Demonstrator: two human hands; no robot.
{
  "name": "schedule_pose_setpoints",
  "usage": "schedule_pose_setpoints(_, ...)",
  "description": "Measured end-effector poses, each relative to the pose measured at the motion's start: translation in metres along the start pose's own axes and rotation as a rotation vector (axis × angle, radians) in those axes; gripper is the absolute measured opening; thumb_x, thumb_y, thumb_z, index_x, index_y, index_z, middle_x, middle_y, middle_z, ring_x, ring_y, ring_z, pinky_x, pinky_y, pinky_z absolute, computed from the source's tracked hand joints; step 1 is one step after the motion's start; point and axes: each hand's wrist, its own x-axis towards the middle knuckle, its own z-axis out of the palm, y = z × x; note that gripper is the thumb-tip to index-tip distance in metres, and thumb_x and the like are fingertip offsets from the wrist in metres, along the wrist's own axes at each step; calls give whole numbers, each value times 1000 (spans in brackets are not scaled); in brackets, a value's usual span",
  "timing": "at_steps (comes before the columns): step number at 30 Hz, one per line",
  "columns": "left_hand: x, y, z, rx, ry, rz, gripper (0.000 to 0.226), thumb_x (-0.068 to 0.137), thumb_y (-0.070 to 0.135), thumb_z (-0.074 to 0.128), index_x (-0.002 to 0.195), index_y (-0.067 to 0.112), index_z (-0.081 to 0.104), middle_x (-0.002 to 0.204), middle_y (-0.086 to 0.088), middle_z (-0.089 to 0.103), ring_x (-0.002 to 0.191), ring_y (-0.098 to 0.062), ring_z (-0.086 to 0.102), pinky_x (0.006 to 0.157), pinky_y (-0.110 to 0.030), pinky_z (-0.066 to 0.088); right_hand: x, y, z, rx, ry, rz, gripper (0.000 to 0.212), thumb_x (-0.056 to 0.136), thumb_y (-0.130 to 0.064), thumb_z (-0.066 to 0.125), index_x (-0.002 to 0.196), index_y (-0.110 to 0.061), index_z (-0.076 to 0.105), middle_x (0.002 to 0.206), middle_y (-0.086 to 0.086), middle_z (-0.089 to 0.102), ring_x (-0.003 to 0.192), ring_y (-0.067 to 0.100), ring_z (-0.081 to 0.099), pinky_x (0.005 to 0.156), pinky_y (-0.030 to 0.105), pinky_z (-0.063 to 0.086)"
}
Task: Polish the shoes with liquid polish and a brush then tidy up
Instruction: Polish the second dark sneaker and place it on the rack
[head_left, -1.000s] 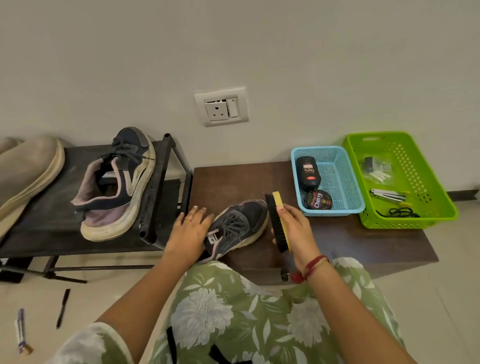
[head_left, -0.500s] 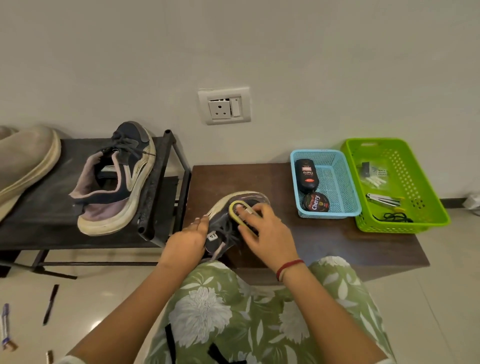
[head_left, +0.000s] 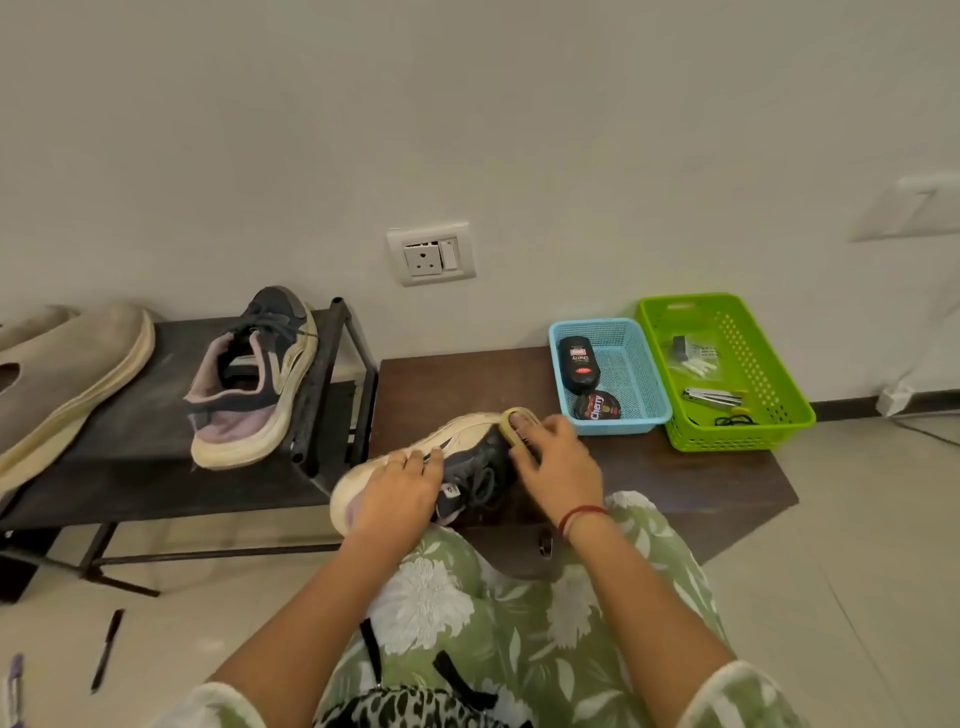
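Bare bench (head_left: 457, 384) opens mid-frame behind the shoe (head_left: 467, 467); right of it the blue basket (head_left: 623, 427) blocks, apparently touching the green basket (head_left: 737, 439).

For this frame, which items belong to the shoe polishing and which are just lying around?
Job: held shoe (left hand), brush (right hand), second shoe, polish bottle, polish tin, blue basket.
Lying about: green basket, pen on floor, wall socket.

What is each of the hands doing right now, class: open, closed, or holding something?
Left hand: holding the shoe at its heel end.
Right hand: holding the brush against the shoe's toe.
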Motion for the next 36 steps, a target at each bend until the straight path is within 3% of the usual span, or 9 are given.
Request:
schedule_pose_setpoints(2,-5,4,-3,-3,-21,-15,63,61,13,82,121,5,63,101,-15,69,85,-34,63,69,-40,55,-1,9,-10,127,41,133,37,90,-35,59,127,-34,57,121,0,44,100,23,58,83,33,46)
schedule_pose_setpoints(5,-10,9,-11,-73,-42,-66,64,82,24,64,139,4,42,123,-14,58,108,-33,54,92,-39,44,-25,-12,-9,502,-67,-131,42,86,-35,63,128,-32,58,114,-6,50,102,9,54,92,24,44)
schedule_pose_setpoints(8,-10,15,-13,-80,-47,-122,64,90,30,51,145,6,29,131,-11,47,117,-29,44,96,-34,37,-38,-18,4,279,-264,-201,44,90,-37,58,133,-35,52,117,-6,47,105,14,53,88,30,46)
schedule_pose_setpoints(13,-7,9,-13,-139,-85,-257,54,92,32,46,141,11,34,130,-10,44,117,-28,42,95,-36,37,-14,7,-1,165,-71,127,40,91,-34,57,131,-31,53,123,3,44,101,28,58,83,36,48)
schedule_pose_setpoints(19,-4,6,1,-297,-60,-399,46,87,34,51,131,20,47,134,-10,36,121,-31,37,99,-43,32,-22,-4,8,278,-201,-222,57,88,-35,61,141,-28,42,129,-3,46,112,17,52,89,35,49)
schedule_pose_setpoints(22,2,5,11,-395,-153,-422,39,93,32,47,131,23,47,149,-19,27,138,-36,25,108,-52,24,-9,2,18,344,-141,-38,57,85,-31,64,138,-21,44,132,2,46,116,20,52,94,35,46)
schedule_pose_setpoints(25,5,-2,19,-519,-191,-388,31,94,30,44,123,19,46,118,-17,59,106,-34,56,86,-42,46,-8,1,23,384,-92,122,57,84,-30,66,135,-17,46,127,5,46,111,22,54,92,32,45)
schedule_pose_setpoints(31,9,-6,17,-459,-194,-472,28,85,31,56,111,23,47,109,-5,53,105,-29,50,83,-41,42,4,7,21,558,173,423,45,85,-24,67,126,-13,54,116,5,48,92,14,49,85,22,37)
schedule_pose_setpoints(36,22,-7,24,-500,-138,-447,21,84,18,55,101,13,44,107,-11,53,94,-33,55,78,-42,43,8,26,20,897,235,813,47,92,-19,58,136,-7,46,133,14,51,118,29,51,98,32,38)
